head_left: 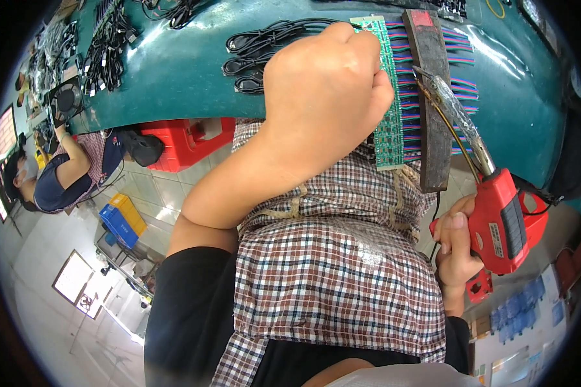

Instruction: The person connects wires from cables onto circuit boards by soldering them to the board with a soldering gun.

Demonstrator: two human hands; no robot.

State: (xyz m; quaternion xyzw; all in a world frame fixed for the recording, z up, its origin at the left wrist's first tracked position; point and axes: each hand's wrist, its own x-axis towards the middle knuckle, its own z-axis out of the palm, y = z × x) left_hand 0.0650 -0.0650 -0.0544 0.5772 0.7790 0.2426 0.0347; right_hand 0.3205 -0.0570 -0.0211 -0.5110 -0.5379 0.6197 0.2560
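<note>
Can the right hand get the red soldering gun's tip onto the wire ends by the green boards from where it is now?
Probably yes: the right hand holds the red soldering gun, whose tip already lies at the coloured wires beside the green boards; the left hand sits clear.

My right hand [457,248] grips a soldering gun [505,222] of glossy red plastic with a shiny metal tip. My left hand [326,84] rests on a matt green circuit board [390,129] beside a rough dark wooden bar [432,97] on the glossy teal table [174,71]. My apron [329,271] is checked cloth.
</note>
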